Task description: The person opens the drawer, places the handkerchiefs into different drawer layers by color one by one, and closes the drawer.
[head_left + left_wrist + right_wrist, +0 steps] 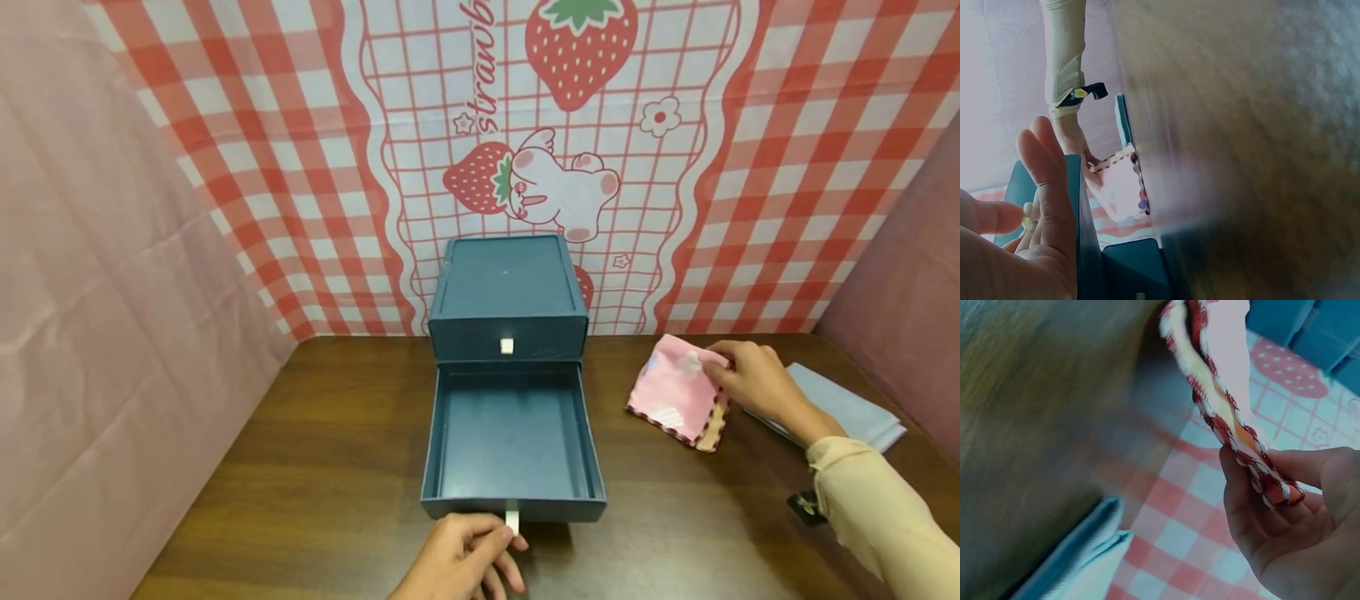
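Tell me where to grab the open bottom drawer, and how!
Pinch the white tab on the bottom drawer, thumb against finger, coming from the front. That's probably best: the tab is small, sits mid-front and sticks out toward you, while the panel around it looks flat. The left hand pinches it just so.

A folded pale blue cloth [849,406] lies near the right edge of the brown table [337,442], towards its back corner. Along the back edge hangs a red-and-white checked backdrop [810,158]; its middle panel [416,92] bears printed strawberries [579,54], a flower [660,117] and a white animal figure [566,196] turned sideways. A pale pink sheet [112,292] borders the left edge, a darker pink sheet [896,258] the right.
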Tool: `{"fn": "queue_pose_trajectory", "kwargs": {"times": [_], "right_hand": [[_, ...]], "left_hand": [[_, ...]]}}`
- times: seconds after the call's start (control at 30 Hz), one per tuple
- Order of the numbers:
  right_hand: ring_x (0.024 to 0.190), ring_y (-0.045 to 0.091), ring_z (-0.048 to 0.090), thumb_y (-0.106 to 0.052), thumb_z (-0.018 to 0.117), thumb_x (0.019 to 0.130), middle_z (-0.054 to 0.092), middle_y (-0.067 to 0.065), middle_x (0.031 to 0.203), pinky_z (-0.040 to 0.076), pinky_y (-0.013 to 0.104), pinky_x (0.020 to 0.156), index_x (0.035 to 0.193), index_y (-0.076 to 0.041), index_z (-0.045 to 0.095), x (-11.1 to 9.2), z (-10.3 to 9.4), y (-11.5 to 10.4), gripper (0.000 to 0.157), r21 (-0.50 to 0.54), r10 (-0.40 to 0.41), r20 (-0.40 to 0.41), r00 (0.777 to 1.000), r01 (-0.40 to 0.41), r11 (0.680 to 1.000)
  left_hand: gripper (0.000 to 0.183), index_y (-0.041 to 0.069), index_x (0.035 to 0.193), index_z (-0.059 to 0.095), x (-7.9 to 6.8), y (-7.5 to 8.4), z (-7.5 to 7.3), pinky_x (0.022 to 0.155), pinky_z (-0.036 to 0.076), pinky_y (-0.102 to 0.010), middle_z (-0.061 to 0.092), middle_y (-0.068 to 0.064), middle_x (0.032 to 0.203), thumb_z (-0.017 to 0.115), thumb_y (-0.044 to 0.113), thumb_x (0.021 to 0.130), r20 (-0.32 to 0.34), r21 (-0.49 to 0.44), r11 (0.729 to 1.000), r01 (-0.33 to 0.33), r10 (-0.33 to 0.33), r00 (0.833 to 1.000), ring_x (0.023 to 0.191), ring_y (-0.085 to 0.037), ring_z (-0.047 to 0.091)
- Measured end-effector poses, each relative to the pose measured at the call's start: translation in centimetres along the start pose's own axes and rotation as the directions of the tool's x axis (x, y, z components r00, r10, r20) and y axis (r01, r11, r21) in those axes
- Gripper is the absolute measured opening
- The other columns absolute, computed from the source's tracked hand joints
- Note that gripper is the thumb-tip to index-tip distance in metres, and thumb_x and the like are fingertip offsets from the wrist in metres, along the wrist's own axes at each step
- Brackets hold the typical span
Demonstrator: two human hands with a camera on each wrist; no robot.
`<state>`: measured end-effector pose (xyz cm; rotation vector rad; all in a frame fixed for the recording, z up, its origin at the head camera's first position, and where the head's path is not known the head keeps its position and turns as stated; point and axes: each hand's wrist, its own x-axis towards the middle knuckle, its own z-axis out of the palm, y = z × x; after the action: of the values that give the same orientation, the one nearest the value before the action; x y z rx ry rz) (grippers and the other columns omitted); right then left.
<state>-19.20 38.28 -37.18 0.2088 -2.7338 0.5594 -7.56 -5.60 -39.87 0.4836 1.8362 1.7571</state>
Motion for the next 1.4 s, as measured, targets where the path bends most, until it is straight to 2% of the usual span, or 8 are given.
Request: {"fn": "queue_pose_trajectory", "kwargs": {"times": [0.17, 0.33, 0.57, 1.03, 1.17, 1.4], "right_hand": [[0.053, 0.012, 0.047, -0.020, 0.059, 0.086, 0.062, 0.002, 0.067, 0.038, 0.030, 0.052, 0.097, -0.003, 0.066, -0.2, -0.9, -1.3, 0.021, -0.027, -0.038, -0.130, 0.991, 0.035, 0.999], [0.046, 0.006, 0.045, -0.024, 0.061, 0.085, 0.059, -0.003, 0.060, 0.036, 0.025, 0.047, 0.095, -0.009, 0.067, -0.6, -1.8, -3.0, 0.019, -0.006, -0.033, -0.205, 0.978, 0.032, 0.999], [0.044, 0.004, 0.046, -0.023, 0.063, 0.083, 0.059, -0.004, 0.059, 0.033, 0.017, 0.046, 0.094, -0.013, 0.068, -1.2, -2.8, -5.2, 0.016, 0.015, -0.054, -0.302, 0.952, 0.062, 0.998], [0.041, -0.002, 0.043, -0.018, 0.068, 0.078, 0.055, -0.010, 0.052, 0.030, 0.015, 0.044, 0.093, -0.015, 0.069, -2.8, -5.3, -9.1, 0.015, 0.011, -0.137, -0.391, 0.910, 0.154, 0.988], [0.042, -0.004, 0.046, -0.016, 0.069, 0.078, 0.056, -0.011, 0.052, 0.032, 0.013, 0.045, 0.095, -0.017, 0.069, -3.2, -5.9, -10.2, 0.017, 0.032, -0.150, -0.401, 0.904, 0.177, 0.984], [0.044, -0.004, 0.048, -0.010, 0.071, 0.076, 0.058, -0.010, 0.054, 0.034, 0.011, 0.045, 0.097, -0.016, 0.069, -3.9, -7.0, -12.0, 0.022, 0.052, -0.174, -0.431, 0.885, 0.216, 0.975]], "left_hand": [[0.036, -0.001, 0.094, 0.064, 0.1, 0.0, 0.1, 0.041, 0.044, -0.020, 0.066, -0.010, 0.067, 0.052, 0.033, 0.090, 0.006, -0.004, 1.000, 0.019, -0.019, 1.000, 0.050, -0.012, 0.058], [0.034, -0.001, 0.094, 0.064, 0.2, -0.2, 0.2, 0.043, 0.046, -0.021, 0.066, -0.013, 0.068, 0.050, 0.030, 0.092, 0.010, 0.009, 1.000, -0.002, 0.002, 1.000, 0.051, -0.013, 0.059], [0.034, -0.002, 0.095, 0.063, 0.2, -0.6, 0.0, 0.040, 0.044, -0.019, 0.066, -0.014, 0.067, 0.047, 0.028, 0.093, 0.015, 0.016, 1.000, -0.026, 0.026, 1.000, 0.049, -0.012, 0.058], [0.032, -0.002, 0.094, 0.063, 0.2, -0.5, 0.2, 0.041, 0.044, -0.019, 0.066, -0.017, 0.069, 0.047, 0.026, 0.093, 0.015, 0.016, 1.000, -0.009, 0.009, 1.000, 0.050, -0.013, 0.058], [0.034, -0.003, 0.094, 0.063, 0.0, -0.3, 0.2, 0.041, 0.044, -0.018, 0.066, -0.015, 0.068, 0.048, 0.028, 0.093, 0.022, 0.009, 1.000, -0.017, 0.017, 1.000, 0.050, -0.012, 0.058], [0.038, -0.002, 0.095, 0.063, 0.0, 0.0, 0.1, 0.040, 0.044, -0.019, 0.066, -0.010, 0.067, 0.051, 0.034, 0.090, 0.020, 0.002, 1.000, 0.011, -0.011, 1.000, 0.050, -0.011, 0.058]]}}
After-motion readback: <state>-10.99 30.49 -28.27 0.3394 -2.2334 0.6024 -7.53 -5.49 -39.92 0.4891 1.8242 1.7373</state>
